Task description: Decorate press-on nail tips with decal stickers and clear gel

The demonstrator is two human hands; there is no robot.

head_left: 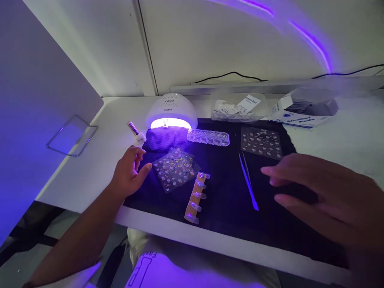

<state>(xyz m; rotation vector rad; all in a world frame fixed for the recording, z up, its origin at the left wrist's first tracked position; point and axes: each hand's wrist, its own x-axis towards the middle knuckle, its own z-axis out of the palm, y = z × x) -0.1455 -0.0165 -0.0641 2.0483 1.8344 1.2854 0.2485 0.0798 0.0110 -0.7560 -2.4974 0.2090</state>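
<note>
My left hand (127, 174) rests over the left edge of the black mat (222, 192), fingers loosely curled and thumb apart, with nothing in it. Close beside it lie overlapping nail sticker sheets (174, 170) and a small nail polish bottle (139, 138). My right hand (324, 196) hovers at the right, empty, with a gap between thumb and fingers. Nearest to it are the tweezers (248, 182) and another sticker sheet (261, 142). Between the hands, a tan strip (195, 198) bears several clear nail tips.
A lit white nail lamp (171, 110) stands at the back, casting purple light. In front of it is a clear compartment case (208, 137). Farther back are a clear tub of alcohol pads (240, 108) and an open alcohol pad box (303, 110). A metal frame (72, 136) is at left.
</note>
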